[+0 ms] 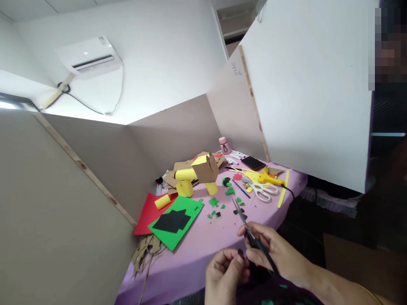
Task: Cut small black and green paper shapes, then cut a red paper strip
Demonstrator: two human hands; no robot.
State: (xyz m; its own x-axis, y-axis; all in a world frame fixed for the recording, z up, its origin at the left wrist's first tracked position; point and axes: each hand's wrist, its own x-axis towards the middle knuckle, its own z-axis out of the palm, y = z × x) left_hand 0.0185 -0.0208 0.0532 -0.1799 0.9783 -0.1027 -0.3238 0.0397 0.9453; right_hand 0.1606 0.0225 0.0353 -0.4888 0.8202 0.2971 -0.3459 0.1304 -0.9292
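Scissors [241, 214], black-handled, sit in the right hand [267, 245] at 5 o'clock in the view, fingers closed on them around the pivot, blades aimed at 11 o'clock and looking barely parted, handle trailing to 5 o'clock. Left hand [226, 271], nearer 6 o'clock, pinches a small dark piece [241, 252] between thumb and fingertips, just below the right hand and clear of the blades. Step in hand looks like trimming little paper shapes. To do it well: settle the scissor grip on the handle first, feed the piece deep between the blades, turn the piece rather than the wrist, keep left fingertips off the cutting line. Piece seems easy to bend or over-snip, so short cuts suit it. Looks: piece is dark, mostly hidden by fingers, outline can't be told; a touch of red beside it, unclear what. Scissors have slim grey metal blades. On the table [190, 262], green scraps [213, 202] lie at 11 o'clock from the blades; green sheet [171, 240] bearing angular black paper [171, 221] lies at 10 o'clock from the left hand.
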